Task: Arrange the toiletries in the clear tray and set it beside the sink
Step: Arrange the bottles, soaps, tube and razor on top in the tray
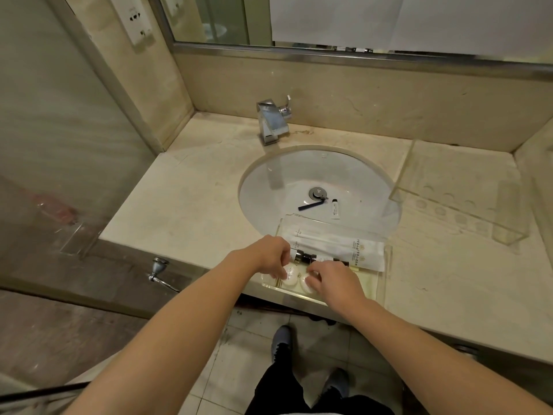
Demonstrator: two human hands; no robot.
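Note:
A clear tray [386, 265] sits at the counter's front edge, partly over the sink's near rim. It holds white sachets [344, 247], small dark-capped bottles [305, 257] and two round white soaps. My left hand [266, 256] pinches the left soap [289, 275] with curled fingers. My right hand [332, 280] grips the right soap [306, 284]. In the sink basin [269, 187] lie a black razor [309, 204] and a small white tube [335, 209].
A chrome faucet [272, 121] stands behind the sink. A larger clear acrylic organiser [460, 193] sits on the counter to the right. A mirror runs along the back wall, a glass partition stands at the left, and a hook [157, 272] sticks out below the counter edge.

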